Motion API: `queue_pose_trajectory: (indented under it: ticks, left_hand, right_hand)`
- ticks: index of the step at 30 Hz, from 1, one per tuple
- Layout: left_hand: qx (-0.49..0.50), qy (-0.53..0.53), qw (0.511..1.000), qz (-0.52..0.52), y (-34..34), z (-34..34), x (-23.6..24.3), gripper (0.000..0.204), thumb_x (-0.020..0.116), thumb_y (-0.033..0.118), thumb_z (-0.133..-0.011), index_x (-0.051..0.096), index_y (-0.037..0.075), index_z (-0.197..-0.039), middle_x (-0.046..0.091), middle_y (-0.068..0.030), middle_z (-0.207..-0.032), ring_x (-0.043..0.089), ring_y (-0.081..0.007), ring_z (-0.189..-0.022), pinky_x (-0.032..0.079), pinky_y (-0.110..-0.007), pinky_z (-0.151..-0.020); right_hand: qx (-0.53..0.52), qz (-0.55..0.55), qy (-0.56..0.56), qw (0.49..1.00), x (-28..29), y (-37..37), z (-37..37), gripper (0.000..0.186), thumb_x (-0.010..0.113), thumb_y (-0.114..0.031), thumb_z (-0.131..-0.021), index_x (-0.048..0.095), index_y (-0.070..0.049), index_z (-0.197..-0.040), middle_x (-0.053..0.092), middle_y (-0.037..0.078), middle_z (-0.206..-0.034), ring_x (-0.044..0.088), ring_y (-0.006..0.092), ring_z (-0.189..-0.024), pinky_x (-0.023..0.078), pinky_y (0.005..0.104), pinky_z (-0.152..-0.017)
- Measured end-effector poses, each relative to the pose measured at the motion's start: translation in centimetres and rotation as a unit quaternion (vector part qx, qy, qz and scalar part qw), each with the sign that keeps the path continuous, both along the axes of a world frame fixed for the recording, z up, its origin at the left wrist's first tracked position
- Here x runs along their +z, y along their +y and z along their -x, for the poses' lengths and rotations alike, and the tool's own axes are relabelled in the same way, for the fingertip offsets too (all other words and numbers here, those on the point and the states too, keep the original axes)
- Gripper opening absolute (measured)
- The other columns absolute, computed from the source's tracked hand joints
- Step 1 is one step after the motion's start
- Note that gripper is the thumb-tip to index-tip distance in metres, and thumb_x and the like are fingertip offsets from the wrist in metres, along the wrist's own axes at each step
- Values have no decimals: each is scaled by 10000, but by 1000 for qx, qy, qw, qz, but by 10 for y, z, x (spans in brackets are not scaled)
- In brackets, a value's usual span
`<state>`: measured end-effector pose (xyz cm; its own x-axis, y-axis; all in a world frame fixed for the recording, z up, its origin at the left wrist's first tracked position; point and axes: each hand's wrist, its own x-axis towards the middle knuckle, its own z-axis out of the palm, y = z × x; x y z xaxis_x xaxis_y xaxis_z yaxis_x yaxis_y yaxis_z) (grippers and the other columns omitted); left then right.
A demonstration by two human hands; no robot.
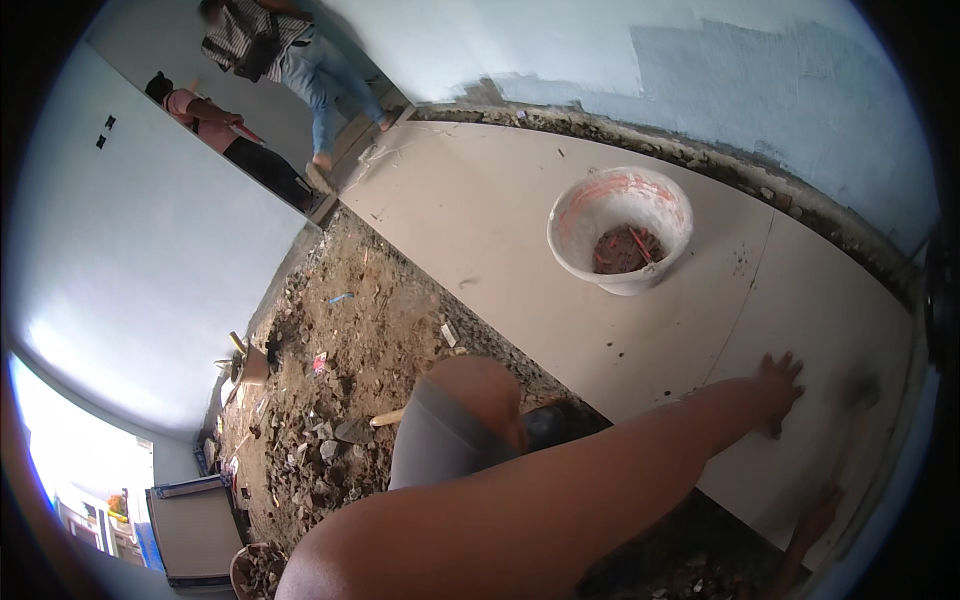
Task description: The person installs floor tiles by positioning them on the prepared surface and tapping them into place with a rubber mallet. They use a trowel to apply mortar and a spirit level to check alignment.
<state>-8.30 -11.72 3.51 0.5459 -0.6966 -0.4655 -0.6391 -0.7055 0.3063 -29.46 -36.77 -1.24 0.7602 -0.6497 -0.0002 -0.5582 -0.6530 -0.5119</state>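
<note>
My left hand (778,395) lies with fingers spread on a large beige floor tile (844,330), right of a seam between tiles. My right hand (815,520), low at the right, grips the handle of a motion-blurred mallet (860,390), whose dark head is over that same tile. A white bucket (572,230), streaked pink inside, stands on the neighbouring tile (480,200), holding brown lumpy material and red pieces. My bent knee (470,390) is beside the tiles' edge, near a wooden-handled tool (385,418) in the rubble.
Rough dirt and rubble (320,290) lie left of the tiles. Two other people (275,50) are in the doorway at top left. A pale blue wall (760,90) borders a debris-filled gap behind the tiles. Framed panels (195,525) and a container (250,365) sit at left.
</note>
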Motion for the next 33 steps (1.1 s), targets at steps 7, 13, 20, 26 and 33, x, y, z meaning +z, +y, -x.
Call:
queue_pose_trajectory:
  ticks: [7,13,20,26,33]
  left_hand:
    - [-194,37,962,-188,37,-3,45,466,653,322,-885,639,30,-1248,581,-222,-1296,564,-337,-1205,471,-470,-960]
    - [-306,-73,940,-133,196,-2,79,236,596,186,-900,721,-9,-948,689,-177,-989,678,-359,-930,550,-448,-810]
    - [-52,-36,993,-97,306,14,78,452,633,423,-900,709,-14,-989,630,-215,-1133,646,-380,-1030,533,-469,-873]
    - [-2,-28,992,-119,346,20,24,742,690,506,-831,491,19,-1355,304,-253,-1514,405,-413,-1349,410,-482,-1063]
    - [-22,-56,991,-120,349,27,44,1044,788,494,-742,254,62,-1529,167,-290,-1565,256,-421,-1434,338,-489,-1112]
  right_hand:
    - [6,51,13,999,-34,-13,28,399,376,-324,-1062,515,29,-1185,609,288,-1121,584,442,-1064,453,468,-860]
    - [19,123,50,991,-18,11,38,361,436,-263,-1027,553,61,-1137,612,272,-1132,568,440,-1111,435,475,-906]
    - [107,200,-54,973,-65,-55,105,303,498,-156,-968,570,49,-1179,603,244,-1009,580,404,-963,437,464,-896]
    - [78,-34,222,971,78,97,79,389,595,-78,-899,536,55,-1259,609,252,-1145,571,396,-1106,429,448,-981]
    - [270,86,83,955,73,135,93,535,723,-221,-847,528,27,-1280,476,264,-1370,438,443,-1284,359,491,-1091]
